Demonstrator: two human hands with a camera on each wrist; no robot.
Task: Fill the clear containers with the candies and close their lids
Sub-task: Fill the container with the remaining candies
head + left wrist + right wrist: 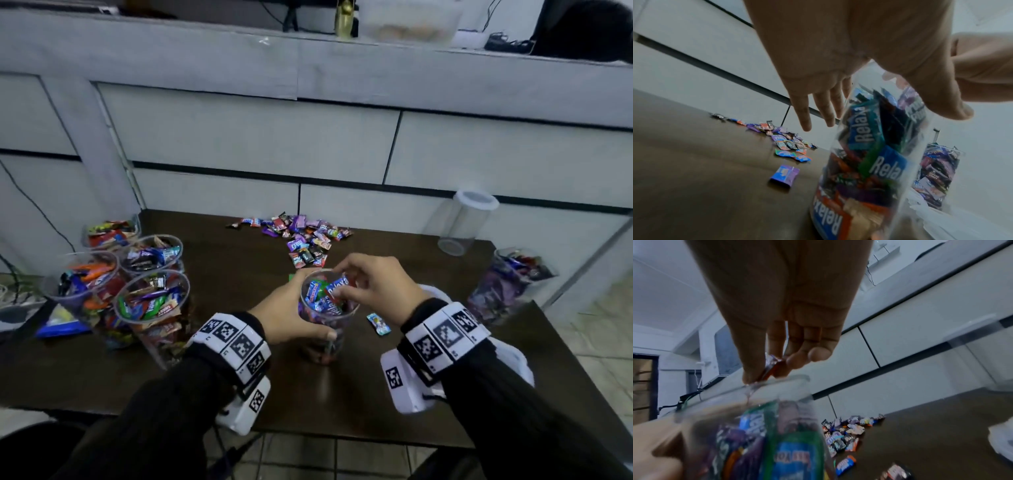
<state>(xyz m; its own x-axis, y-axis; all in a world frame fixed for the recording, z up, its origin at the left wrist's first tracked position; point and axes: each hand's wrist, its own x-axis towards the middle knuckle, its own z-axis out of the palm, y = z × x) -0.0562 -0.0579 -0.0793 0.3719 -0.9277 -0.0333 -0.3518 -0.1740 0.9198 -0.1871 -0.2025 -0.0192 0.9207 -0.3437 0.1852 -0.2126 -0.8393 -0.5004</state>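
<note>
A clear container (328,329), nearly full of wrapped candies, stands at the middle of the dark table (239,359). My left hand (291,313) grips its side, thumb in front and fingers (804,116) round the back of the container (869,162). My right hand (368,284) hovers over the open mouth and pinches a small orange-and-silver candy (772,368) just above the rim (764,386). A pile of loose candies (305,236) lies behind the container. No lid sits on this container.
Several filled, open containers (150,305) crowd the table's left side, and another filled one (507,284) stands at the right edge. An empty container with a white lid (466,222) is at the back right. One loose candy (378,323) lies beside my right wrist.
</note>
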